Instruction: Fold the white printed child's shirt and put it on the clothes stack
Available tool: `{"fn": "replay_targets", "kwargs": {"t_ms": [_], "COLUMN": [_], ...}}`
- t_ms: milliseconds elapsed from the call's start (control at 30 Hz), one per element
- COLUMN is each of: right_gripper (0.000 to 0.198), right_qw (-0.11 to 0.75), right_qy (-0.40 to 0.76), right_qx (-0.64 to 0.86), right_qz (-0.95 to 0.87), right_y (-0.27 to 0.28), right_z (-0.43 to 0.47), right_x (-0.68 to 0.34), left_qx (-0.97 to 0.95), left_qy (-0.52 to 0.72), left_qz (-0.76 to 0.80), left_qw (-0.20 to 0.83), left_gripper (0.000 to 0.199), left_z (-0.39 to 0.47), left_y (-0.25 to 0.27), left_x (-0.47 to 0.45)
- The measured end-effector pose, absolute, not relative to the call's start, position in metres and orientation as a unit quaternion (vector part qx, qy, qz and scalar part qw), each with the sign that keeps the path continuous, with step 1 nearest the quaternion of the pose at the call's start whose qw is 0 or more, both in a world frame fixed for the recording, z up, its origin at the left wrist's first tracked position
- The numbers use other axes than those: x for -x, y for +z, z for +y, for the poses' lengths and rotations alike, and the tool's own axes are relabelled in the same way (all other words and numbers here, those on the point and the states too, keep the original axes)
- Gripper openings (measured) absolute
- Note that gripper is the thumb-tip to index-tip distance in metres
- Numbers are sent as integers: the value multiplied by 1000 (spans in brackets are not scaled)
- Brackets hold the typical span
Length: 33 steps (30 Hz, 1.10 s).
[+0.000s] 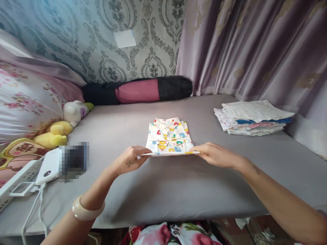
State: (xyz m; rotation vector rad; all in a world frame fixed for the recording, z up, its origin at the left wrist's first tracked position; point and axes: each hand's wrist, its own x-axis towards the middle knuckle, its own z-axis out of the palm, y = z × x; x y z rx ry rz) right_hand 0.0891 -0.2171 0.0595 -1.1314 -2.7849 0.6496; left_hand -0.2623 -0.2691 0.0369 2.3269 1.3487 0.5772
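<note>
A small white shirt (168,136) with a colourful print lies folded on the grey bed sheet (122,122), its collar facing away from me. Its near edge is lifted slightly and stretched straight between my hands. At the left end of that edge, my left hand (133,159) pinches the cloth between thumb and fingers. The right end is pinched in my right hand (216,154). A pale bangle (88,208) circles my left wrist. To the right, a stack of folded clothes (255,117) rests on the bed, apart from my hands.
A black and pink long bag (138,90) lies along the wall. Plush toys (74,113) and a floral pillow (28,102) are at the left. Nearer stand a power strip (20,180), a white device (48,166) and cables (41,207). A curtain (242,47) hangs behind the stack.
</note>
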Motion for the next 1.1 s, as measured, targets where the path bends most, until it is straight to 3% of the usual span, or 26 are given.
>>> {"fn": "replay_targets", "kwargs": {"t_ms": [267, 433, 633, 1100], "right_gripper": [33, 31, 28, 35], "right_qw": [171, 252, 181, 120], "right_qy": [258, 242, 164, 125], "right_qx": [476, 515, 611, 698], "right_qz": [-823, -783, -753, -694], "right_y": [46, 18, 2, -6], "right_z": [-176, -135, -94, -69], "right_x": [-82, -70, -47, -16], "left_qx": [-647, -597, -572, -555], "left_qy": [390, 456, 374, 278], "left_qz": [580, 609, 715, 777], "left_qw": [304, 256, 148, 103], "left_gripper": [28, 25, 22, 18], "left_z": [-231, -190, -148, -98], "left_y": [21, 3, -6, -26], "left_x": [256, 246, 233, 225]}}
